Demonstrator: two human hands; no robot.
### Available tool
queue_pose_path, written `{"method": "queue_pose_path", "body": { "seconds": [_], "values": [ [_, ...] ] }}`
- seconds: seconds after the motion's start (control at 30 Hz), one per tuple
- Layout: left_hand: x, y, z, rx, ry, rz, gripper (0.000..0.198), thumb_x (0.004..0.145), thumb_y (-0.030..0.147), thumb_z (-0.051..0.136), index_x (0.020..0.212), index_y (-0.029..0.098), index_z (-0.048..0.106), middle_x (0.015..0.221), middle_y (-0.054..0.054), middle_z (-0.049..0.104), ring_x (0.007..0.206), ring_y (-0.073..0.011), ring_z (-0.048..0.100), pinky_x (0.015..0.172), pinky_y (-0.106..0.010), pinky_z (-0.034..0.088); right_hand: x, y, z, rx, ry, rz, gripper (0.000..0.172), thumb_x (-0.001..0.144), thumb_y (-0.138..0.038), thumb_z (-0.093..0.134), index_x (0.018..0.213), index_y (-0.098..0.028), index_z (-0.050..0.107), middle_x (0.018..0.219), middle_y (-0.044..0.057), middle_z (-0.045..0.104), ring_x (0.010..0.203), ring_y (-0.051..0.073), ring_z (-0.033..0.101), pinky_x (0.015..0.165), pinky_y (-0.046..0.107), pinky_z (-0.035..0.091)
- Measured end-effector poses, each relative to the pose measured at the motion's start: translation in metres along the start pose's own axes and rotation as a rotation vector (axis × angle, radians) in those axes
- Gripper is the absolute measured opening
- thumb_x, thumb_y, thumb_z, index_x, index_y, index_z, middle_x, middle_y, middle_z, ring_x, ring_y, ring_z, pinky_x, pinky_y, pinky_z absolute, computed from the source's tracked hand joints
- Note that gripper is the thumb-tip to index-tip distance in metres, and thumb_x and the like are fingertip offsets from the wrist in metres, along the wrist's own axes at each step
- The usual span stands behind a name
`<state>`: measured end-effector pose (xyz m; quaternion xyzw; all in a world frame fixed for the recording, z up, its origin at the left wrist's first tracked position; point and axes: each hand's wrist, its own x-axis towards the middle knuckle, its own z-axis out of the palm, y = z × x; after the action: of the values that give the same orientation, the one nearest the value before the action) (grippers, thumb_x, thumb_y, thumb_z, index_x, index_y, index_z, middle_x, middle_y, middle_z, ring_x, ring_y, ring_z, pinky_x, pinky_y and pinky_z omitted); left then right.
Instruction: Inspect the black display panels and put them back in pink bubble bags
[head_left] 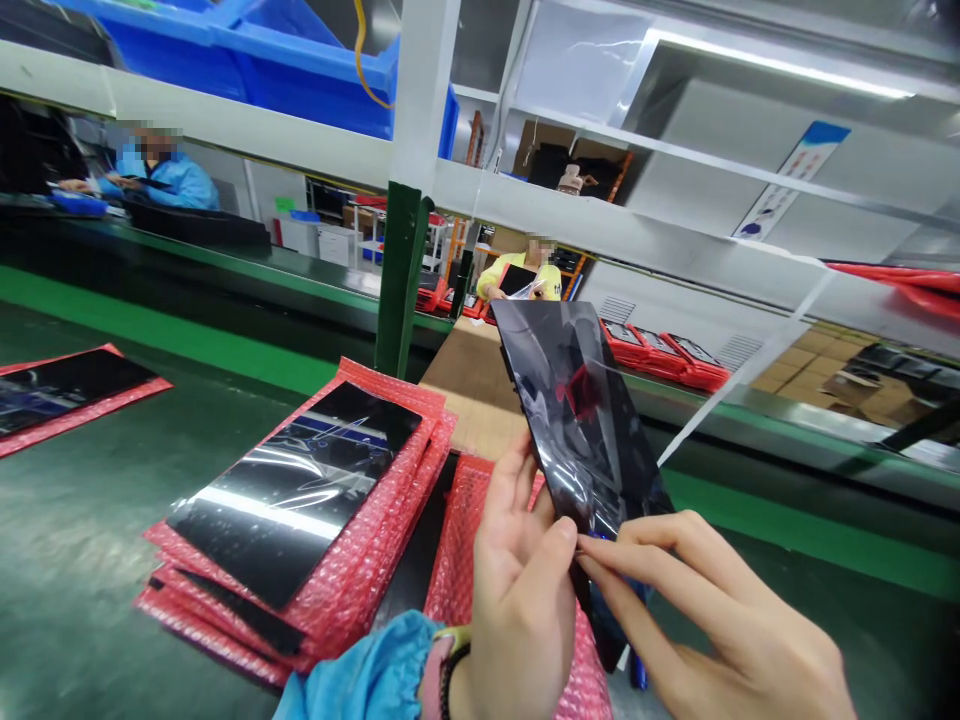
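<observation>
I hold a glossy black panel point(574, 420) upright and tilted in front of me. My left hand point(517, 590) grips its lower left edge, thumb on the face. My right hand point(697, 610) pinches at the panel's lower edge with thumb and forefinger, on what looks like a clear film. To the left lies a stack of red bubble-wrap sheets point(352, 570) with another black panel point(300, 485) on top. More red bubble wrap point(465, 540) lies under my hands.
Another black panel on red wrap point(67, 390) lies at far left on the green bench point(67, 560). A green post point(401, 280) and white shelf rails stand ahead. Two other people work across the line. Red trays point(667, 355) and cardboard boxes point(832, 385) sit beyond.
</observation>
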<state>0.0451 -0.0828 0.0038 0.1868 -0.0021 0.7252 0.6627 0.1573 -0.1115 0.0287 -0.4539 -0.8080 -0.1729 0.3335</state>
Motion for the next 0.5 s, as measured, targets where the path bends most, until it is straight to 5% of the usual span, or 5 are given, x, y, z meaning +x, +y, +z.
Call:
{"method": "queue_pose_path", "body": {
  "seconds": [0.3,0.5],
  "values": [
    [-0.005,-0.006,-0.003,-0.017,-0.052,-0.032,0.046,0.082,0.002,0.059,0.120,0.027,0.066,0.122,-0.004,0.070,0.125,-0.0156,0.056,0.109,-0.024,0.040,0.030,0.012,-0.012,0.310,-0.276,0.374,0.026,0.074,-0.026,0.071,0.094,-0.027,0.054,0.083,-0.004,0.061,0.070,0.013,0.058,0.063,0.022,0.050],
    [-0.005,-0.006,-0.004,0.012,-0.035,-0.088,0.047,0.080,0.002,0.061,0.120,0.026,0.065,0.122,-0.006,0.070,0.128,-0.0196,0.054,0.110,-0.032,0.040,0.029,0.016,-0.006,0.454,-0.239,0.515,0.025,0.069,-0.027,0.070,0.088,-0.024,0.055,0.077,-0.004,0.056,0.068,0.014,0.051,0.061,0.024,0.046]
  ]
}}
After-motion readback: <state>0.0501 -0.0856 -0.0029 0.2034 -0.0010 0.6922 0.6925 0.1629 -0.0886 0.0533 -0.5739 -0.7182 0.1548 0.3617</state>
